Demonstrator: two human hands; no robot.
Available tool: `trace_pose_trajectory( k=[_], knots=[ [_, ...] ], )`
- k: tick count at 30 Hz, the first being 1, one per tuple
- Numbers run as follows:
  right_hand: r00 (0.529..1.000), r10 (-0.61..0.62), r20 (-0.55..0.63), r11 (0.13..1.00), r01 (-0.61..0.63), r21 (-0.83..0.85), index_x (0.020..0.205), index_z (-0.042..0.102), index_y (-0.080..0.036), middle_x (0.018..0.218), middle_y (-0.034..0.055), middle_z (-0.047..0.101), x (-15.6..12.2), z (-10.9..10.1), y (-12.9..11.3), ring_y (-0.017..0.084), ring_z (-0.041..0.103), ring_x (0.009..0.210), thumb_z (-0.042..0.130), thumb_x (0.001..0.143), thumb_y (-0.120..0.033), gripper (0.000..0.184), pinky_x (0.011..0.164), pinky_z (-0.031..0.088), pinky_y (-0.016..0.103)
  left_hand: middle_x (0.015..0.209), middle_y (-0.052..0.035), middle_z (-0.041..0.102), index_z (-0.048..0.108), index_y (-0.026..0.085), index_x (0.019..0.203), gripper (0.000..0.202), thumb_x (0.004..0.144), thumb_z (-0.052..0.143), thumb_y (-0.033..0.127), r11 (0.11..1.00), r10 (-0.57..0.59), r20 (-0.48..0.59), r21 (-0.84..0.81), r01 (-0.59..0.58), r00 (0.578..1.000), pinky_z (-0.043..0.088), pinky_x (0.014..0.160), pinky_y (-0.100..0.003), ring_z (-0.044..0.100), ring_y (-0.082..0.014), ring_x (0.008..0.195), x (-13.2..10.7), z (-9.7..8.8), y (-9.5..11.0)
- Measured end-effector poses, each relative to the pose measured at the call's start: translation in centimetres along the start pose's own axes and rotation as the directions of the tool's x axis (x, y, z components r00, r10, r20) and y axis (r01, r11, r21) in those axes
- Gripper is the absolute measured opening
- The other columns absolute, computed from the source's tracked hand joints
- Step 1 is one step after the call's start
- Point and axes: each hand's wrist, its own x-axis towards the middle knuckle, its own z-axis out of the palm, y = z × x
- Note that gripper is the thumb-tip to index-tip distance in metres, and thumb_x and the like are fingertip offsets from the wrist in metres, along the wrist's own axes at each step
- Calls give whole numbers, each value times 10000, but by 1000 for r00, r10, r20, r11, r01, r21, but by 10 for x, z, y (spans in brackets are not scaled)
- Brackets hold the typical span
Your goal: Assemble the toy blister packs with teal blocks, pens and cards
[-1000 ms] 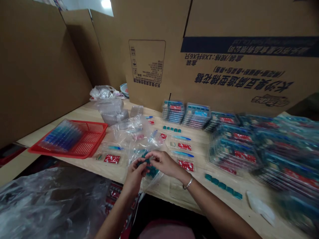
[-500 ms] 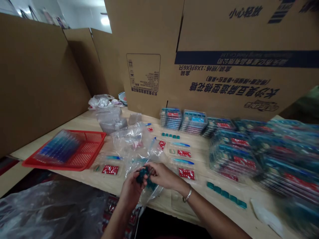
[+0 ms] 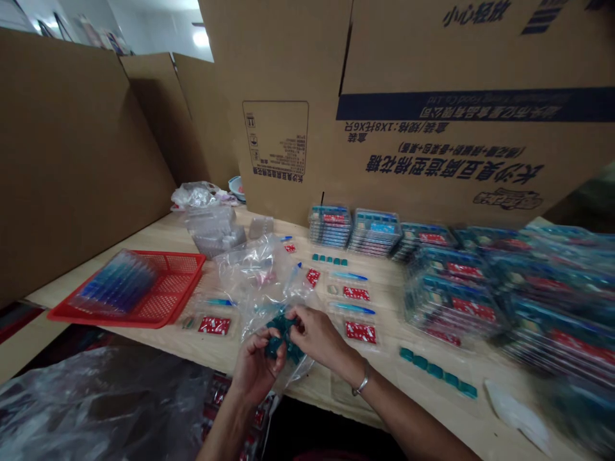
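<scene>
Head view: both my hands on the teal pieces [image 3: 275,347] near the counter's [image 3: 387,294] edge.
My left hand [image 3: 254,365] pinches some just over clear plastic [image 3: 295,376]; my right hand's [image 3: 317,336] fingertips bunch at them, gripping what I can't tell. A loose pinch could send one over the edge; snagged film could spill others.

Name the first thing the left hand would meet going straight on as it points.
Likely the teal pieces bunched right at the left hand; depth there is too unclear to be sure.
</scene>
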Motion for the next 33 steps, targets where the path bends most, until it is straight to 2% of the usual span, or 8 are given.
trace_pose_trajectory(
  k=[6,11,16,18,22,25,29,33],
  knots=[
    [999,36,-36,991,-40,-126,959,601,-165,939,74,665,-3,-8,3,171,616,821,481,778,-62,240,765,458,279,601,-2,581,652,115,612,102,516,621,129,999,11,39,31,-12,999,415,412,-180,496,-87,484,-9,0,1],
    [999,33,-14,975,-29,221,1007,583,-175,808,10,641,-6,-6,0,131,596,732,514,744,-48,300,684,458,236,640,9,618,621,144,644,150,565,739,191,995,74,-91,70,-68,993,485,526,-180,579,-97,576,-9,5,-1],
    [991,-11,135,824,-68,563,969,586,-162,758,-16,606,-6,0,-2,108,584,663,551,764,-118,213,611,458,216,682,4,657,625,153,782,335,539,822,271,976,135,-67,178,-121,989,405,431,-159,588,-100,516,-1,10,-8],
    [981,-43,190,807,-78,586,1029,586,-159,757,-9,624,-4,-3,0,114,599,652,545,808,-165,225,606,469,224,691,0,666,634,148,822,377,529,834,275,974,153,-75,181,-138,985,402,430,-160,585,-95,503,1,11,-8],
    [996,-35,85,993,26,115,946,639,-168,863,42,675,-2,-11,4,159,626,814,488,825,-79,213,720,464,260,645,-21,670,651,130,775,323,523,832,217,975,137,-77,187,-121,988,434,475,-155,574,-82,512,5,7,-5],
    [978,-58,201,963,108,-247,852,659,-160,895,72,689,-1,-7,4,194,633,845,465,814,-47,227,714,451,270,663,-36,684,680,124,839,352,525,824,189,977,117,-62,187,-103,991,457,494,-156,586,-86,526,6,4,-4],
    [940,47,338,918,93,-385,860,669,-123,902,123,688,2,5,1,229,643,822,486,807,-63,200,667,444,281,721,-60,695,683,119,901,284,664,750,259,986,37,-55,167,-27,998,477,481,-165,623,-111,558,5,3,-1],
    [964,24,264,935,72,-347,903,651,-146,941,99,662,-2,-2,-3,207,621,844,512,781,-63,203,681,432,266,819,-104,699,667,114,904,300,809,598,390,997,-24,-14,74,25,1000,542,553,-227,673,-176,709,3,3,4]
  ],
)
